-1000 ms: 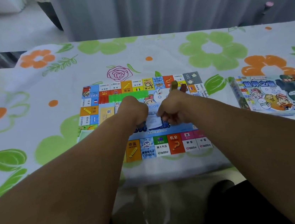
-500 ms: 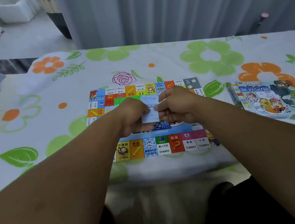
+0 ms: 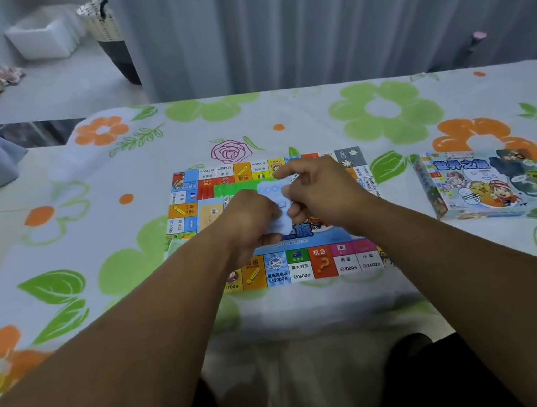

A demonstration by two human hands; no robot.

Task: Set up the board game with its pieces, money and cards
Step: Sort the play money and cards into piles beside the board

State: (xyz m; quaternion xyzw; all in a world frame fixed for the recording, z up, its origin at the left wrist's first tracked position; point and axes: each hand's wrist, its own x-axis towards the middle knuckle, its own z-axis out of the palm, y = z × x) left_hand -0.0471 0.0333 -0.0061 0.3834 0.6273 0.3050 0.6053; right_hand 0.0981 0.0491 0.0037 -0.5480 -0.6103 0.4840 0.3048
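The colourful game board (image 3: 302, 267) lies flat on the flowered tablecloth in front of me. Above its centre, my left hand (image 3: 248, 219) and my right hand (image 3: 319, 190) meet and both hold a small stack of pale blue paper notes (image 3: 277, 202). The left hand grips the stack's lower left side; the right hand pinches its right edge with curled fingers. A green strip of notes (image 3: 235, 188) and a tan card pile (image 3: 209, 215) lie on the board behind my left hand. The board's middle is hidden by my hands.
The game box (image 3: 485, 187) lies on the cloth to the right of the board. The table's (image 3: 57, 202) near edge runs just below the board. Grey curtains hang behind the table; a white bin (image 3: 44, 38) and basket (image 3: 106, 27) stand on the floor at far left.
Both hands have lifted the pale blue notes slightly up and away from the board's centre. The right hand now sits higher, over the board's top row; the camera view has tilted up.
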